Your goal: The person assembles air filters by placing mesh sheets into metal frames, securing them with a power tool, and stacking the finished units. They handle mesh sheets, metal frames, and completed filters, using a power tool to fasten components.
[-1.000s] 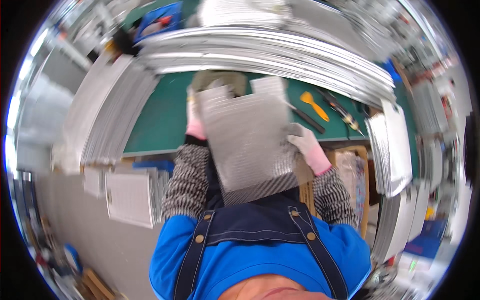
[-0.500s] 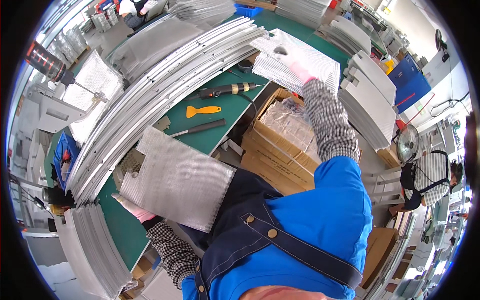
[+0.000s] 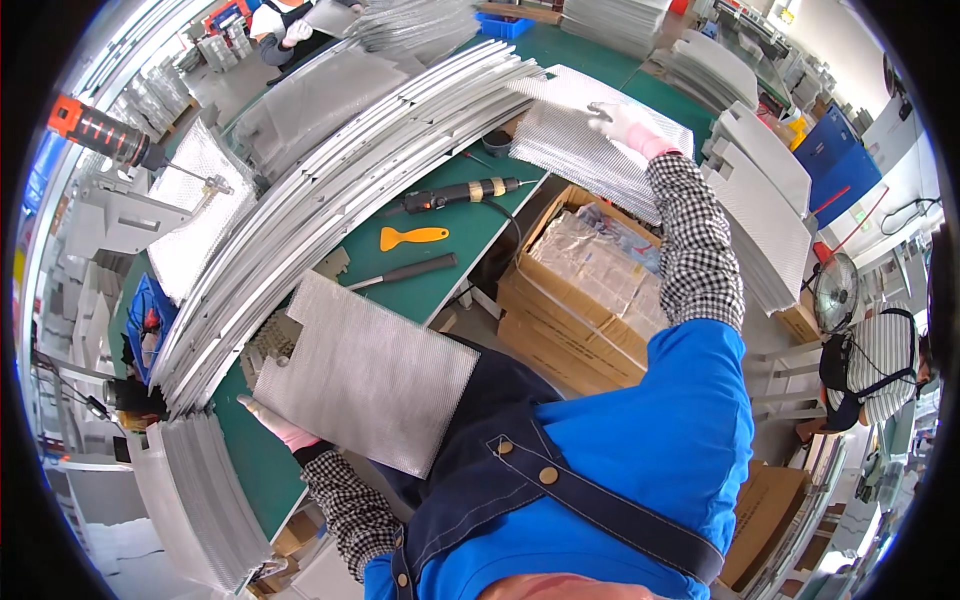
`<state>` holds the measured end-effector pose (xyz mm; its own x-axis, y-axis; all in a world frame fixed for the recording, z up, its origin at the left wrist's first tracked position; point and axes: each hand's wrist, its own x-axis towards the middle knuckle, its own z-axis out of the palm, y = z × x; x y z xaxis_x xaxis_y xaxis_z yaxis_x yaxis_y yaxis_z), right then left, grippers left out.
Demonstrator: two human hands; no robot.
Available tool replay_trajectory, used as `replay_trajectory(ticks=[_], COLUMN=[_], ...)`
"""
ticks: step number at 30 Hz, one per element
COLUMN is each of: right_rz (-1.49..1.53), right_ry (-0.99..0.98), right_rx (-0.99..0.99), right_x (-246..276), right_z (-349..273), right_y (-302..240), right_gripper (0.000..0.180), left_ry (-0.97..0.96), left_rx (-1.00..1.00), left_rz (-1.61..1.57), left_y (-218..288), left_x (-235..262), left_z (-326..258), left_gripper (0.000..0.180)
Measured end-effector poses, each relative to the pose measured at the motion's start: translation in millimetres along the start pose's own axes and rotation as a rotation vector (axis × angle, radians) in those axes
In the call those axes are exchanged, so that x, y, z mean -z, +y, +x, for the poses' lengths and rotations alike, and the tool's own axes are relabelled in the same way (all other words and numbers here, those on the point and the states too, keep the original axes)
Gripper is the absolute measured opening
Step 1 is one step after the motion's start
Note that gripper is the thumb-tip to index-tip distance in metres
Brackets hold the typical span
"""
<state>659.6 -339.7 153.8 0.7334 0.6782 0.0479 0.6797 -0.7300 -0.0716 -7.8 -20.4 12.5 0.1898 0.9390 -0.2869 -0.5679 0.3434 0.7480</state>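
A silvery mesh panel (image 3: 375, 375) with a notched corner and a small hole near one edge lies slanted between the green table and my lap. My gloved left hand (image 3: 285, 425) rests along its lower left edge, fingers stretched out and partly hidden beside the panel. At the upper right, my gloved right hand (image 3: 630, 128) is spread over a pale mesh sheet (image 3: 570, 140) on the table's far corner. Its fingers point left and look apart. On the table between the hands lie an electric screwdriver (image 3: 455, 195), a yellow scraper (image 3: 412, 237) and a dark-handled tool (image 3: 415, 268).
A long stack of metal strips (image 3: 340, 200) crosses the green table (image 3: 235, 450). More panel stacks stand at left (image 3: 195, 500) and right (image 3: 760, 240). An open carton (image 3: 585, 290) sits below the table edge. A hanging power driver (image 3: 110, 135) is at left. Other people work nearby.
The right hand has shifted a little to the right over the far sheet, and a dark oval spot seen there before no longer shows. The left hand stays at the near panel's edge.
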Motion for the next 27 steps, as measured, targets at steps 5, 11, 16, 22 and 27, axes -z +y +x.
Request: replay_trajectory(ticks=[5, 11, 16, 22, 27], right_rz=[-0.327, -0.406, -0.433, -0.012, 0.203], right_ry=[0.77, 0.278, 0.161, -0.119, -0.003], right_rx=[-0.016, 0.112, 0.08, 0.126, 0.216], right_x=[55, -23, -41, -17, 40], right_z=[-45, -121, -109, -68, -54], right_y=[10, -44, -61, -13, 22], right_gripper=[0.022, 0.039, 0.075, 0.095, 0.055], left_ry=[0.005, 0.041, 0.115, 0.018, -0.503], left_rx=[-0.006, -0.063, -0.102, -0.063, 0.113], left_rz=[0.008, 0.079, 0.131, 0.131, -0.282], left_y=[1, -4, -8, -7, -15], left_x=[-14, -6, -16, -4, 22], left_z=[-9, 1, -8, 11, 29], left_gripper=[0.082, 0.086, 0.086, 0.085, 0.082])
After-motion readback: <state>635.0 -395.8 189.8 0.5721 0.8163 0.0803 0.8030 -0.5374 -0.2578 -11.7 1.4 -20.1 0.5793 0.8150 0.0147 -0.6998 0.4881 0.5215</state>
